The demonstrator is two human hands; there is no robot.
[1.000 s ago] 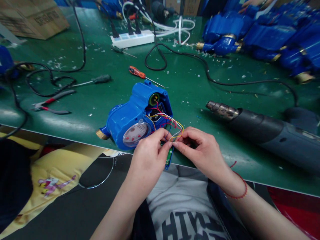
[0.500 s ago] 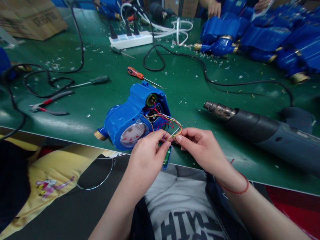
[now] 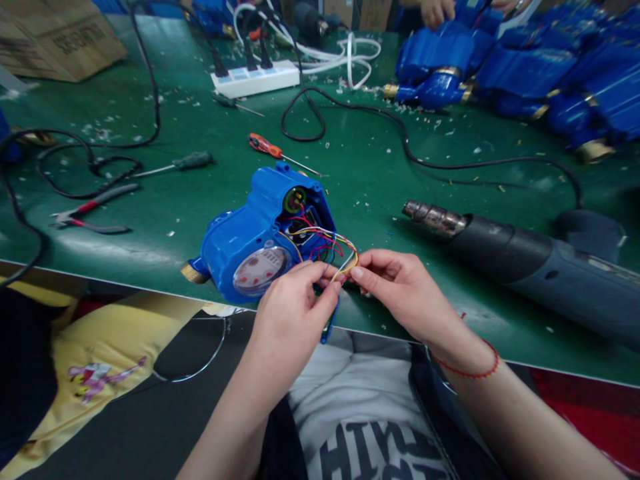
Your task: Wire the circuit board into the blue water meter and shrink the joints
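A blue water meter (image 3: 250,233) with its housing uncovered lies tilted near the table's front edge, its dial facing me. From its cavity a loop of thin coloured wires (image 3: 345,241) runs out to my fingers. My left hand (image 3: 297,303) is closed in a pinch on the wires, just right of the dial. Under its fingertips hangs a small circuit board (image 3: 327,323) with a blue edge, mostly covered by the hand. Thumb and forefinger of my right hand (image 3: 400,283) pinch the same wires from the other side. The wire ends are hidden between the fingers.
To the right lies a heat gun (image 3: 500,250). Beyond the meter are an orange screwdriver (image 3: 283,153), a green screwdriver (image 3: 193,160), pliers (image 3: 93,210) and a white power strip (image 3: 255,80). Several blue meters (image 3: 435,60) stand back right, beside another person's hand (image 3: 437,10). A cardboard box (image 3: 60,40) stands back left.
The circuit board has turned, so less of its green face shows below my left hand. Both hands keep their pinch on the wires. The whole view has shifted slightly.
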